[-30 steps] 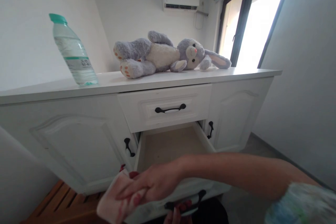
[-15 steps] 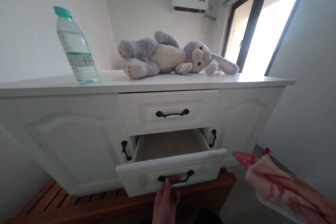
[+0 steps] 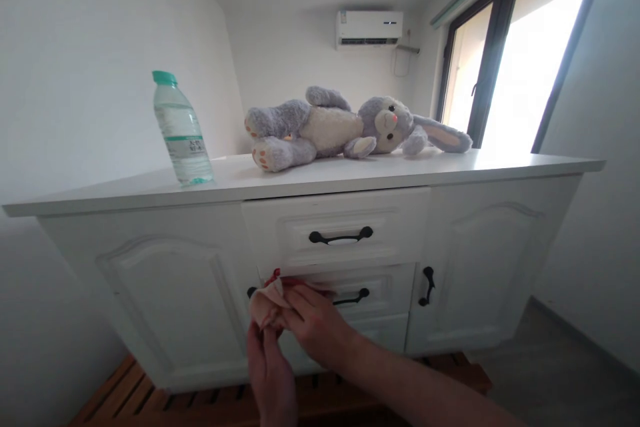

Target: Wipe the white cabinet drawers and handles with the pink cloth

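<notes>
Right hand (image 3: pixel 317 323) grips a pink cloth (image 3: pixel 264 305), left hand (image 3: pixel 271 367) touching its underside.

Showing white walls (image 3: pixel 90 40) at left and far right and, at upper centre, a white air conditioner (image 3: pixel 370 28). Glowing brightly through a dark-framed window (image 3: pixel 537 53) at upper right. Stretching across mid-frame as a white cabinet (image 3: pixel 310 213), revealing slatted brown wood (image 3: pixel 215 412) beneath and grey floor (image 3: pixel 543 367) at lower right.

The cloth (image 3: pixel 265 305) looks matt, the cabinet (image 3: pixel 160 307) smooth, the bottle (image 3: pixel 181 130) plastic.

The cloth (image 3: pixel 264 307) is pink and red — the cabinet (image 3: pixel 165 300) white
</notes>
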Demonstrator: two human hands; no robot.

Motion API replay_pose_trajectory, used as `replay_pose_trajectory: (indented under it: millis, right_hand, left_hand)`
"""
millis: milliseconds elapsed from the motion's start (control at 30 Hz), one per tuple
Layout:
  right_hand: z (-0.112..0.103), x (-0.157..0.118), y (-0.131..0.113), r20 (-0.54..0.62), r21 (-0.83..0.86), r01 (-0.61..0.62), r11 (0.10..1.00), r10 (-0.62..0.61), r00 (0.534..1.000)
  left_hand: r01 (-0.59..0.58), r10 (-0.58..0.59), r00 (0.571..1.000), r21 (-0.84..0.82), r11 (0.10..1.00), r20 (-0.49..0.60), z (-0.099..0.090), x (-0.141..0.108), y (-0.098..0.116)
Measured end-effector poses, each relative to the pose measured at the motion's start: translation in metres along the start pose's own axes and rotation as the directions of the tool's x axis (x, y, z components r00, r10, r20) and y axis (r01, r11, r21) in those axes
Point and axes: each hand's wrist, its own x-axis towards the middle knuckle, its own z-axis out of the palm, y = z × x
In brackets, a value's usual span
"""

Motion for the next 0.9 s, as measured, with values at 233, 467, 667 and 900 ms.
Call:
replay_pose_trajectory:
  millis: [233,467,667,900]
  right_hand:
    - [0.074,0.002,0.047,-0.008,0.023,0.042,0.999,-0.042,0.999]
    - [-0.040,-0.159,0.120,-0.144,-0.025,-0.546,0.837,0.538,0.831]
    - [-0.078,-0.227,0.137,-0.159,0.021,-0.731,0.683,0.724,0.671]
    - [-0.013,-0.250,0.099,0.073,0.062,-0.862,0.502,0.860,0.506]
  left_hand:
    - [-0.355,0.318,0.935,0.417,0.837,0.157,0.023,0.026,-0.022]
    - [-0.515,0.273,0.698,0.198,0.834,0.662,0.150,-0.093,-0.032]
    - [-0.574,0.213,0.444,0.094,0.813,0.870,0.200,-0.123,-0.030]
    - [-0.487,0.062,0.463,0.196,0.851,0.884,0.147,-0.108,-0.093]
